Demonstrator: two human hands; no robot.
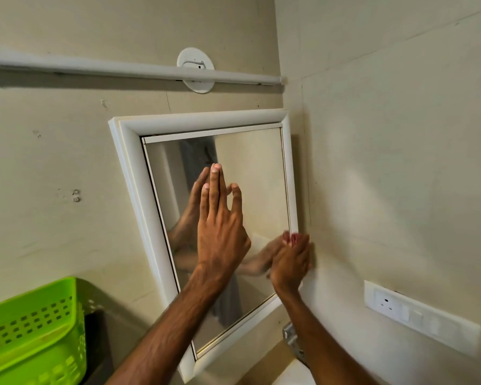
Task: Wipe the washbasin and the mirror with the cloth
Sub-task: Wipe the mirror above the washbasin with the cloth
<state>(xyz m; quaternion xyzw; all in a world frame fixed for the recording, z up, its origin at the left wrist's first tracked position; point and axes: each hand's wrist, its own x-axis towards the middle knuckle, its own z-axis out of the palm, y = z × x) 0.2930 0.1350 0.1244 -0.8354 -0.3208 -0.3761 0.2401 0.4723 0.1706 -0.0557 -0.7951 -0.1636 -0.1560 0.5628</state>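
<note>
A white-framed mirror [256, 173] hangs on the beige wall, tilted in my view. My left hand [220, 229] lies flat on the glass near its middle, fingers straight and pointing up. My right hand [289, 262] grips a small reddish cloth [290, 238] and presses it against the mirror's right edge, low on the frame. Only a bit of the cloth shows above my fingers, and the hand is blurred. A white corner of the washbasin [295, 375] shows at the bottom, between my forearms.
A green plastic basket [34, 334] stands at the lower left. A white tube light [122, 69] runs across the wall above the mirror. A white socket and switch plate [419, 318] sits on the right wall. A metal bracket [292, 337] is below the mirror.
</note>
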